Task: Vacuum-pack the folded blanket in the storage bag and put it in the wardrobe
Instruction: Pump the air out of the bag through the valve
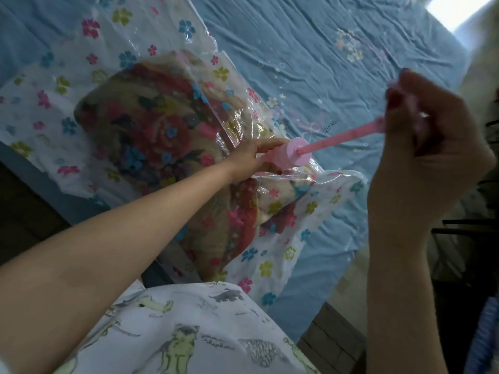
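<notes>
One folded blanket [151, 136] — beige with large red and dark floral patterns — lies sealed inside one clear storage bag [54, 85] printed with small pink, blue and green flowers. The bag rests flat on a wrinkled blue bed sheet [337, 63], its loose plastic spreading beyond the blanket on all sides. One pink hand pump [295, 153] stands on the bag over the blanket's near-right portion. The left hand [251, 160] wraps its fingers around the pump cylinder, holding it against the bag. The pump's single plunger rod [348, 136] is drawn out — extended toward the right hand [432, 147], whose fingers are curled tight around the handle end. A white garment [189, 333] with animal prints fills the lower edge of the view.
</notes>
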